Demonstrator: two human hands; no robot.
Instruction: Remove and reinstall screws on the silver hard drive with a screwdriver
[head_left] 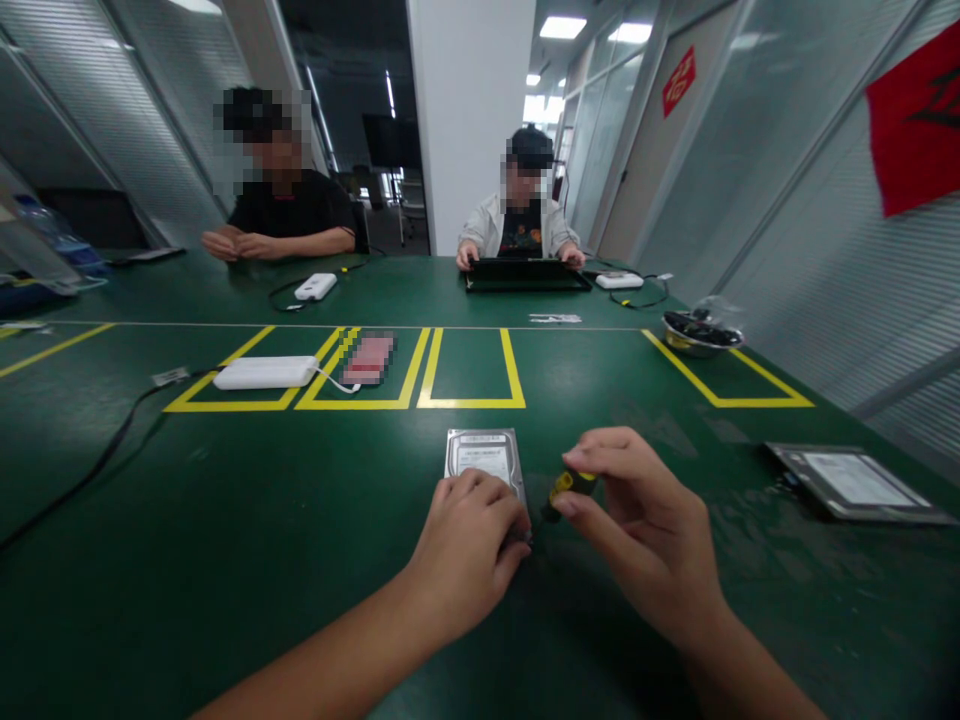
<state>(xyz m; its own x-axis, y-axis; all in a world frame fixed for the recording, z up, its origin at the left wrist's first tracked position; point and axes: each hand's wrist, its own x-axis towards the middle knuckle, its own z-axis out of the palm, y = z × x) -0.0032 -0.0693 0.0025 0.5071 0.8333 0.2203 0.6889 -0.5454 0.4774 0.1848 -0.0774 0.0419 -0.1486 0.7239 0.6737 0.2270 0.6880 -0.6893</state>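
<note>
A silver hard drive with a white label lies on the green table in front of me. My left hand is closed over its near part, fingers on top and thumb at the right edge, hiding that end. Just to the right, my right hand pinches a short yellow-and-black screwdriver between thumb and fingers. The screwdriver's handle is tilted, with its lower end toward the drive's right side. Whether its tip touches the drive I cannot tell.
A second drive-like metal unit lies at the right. Beyond are a metal bowl of dark parts, a white power bank, a cabled phone and yellow tape outlines. Two people sit across; one holds a dark panel.
</note>
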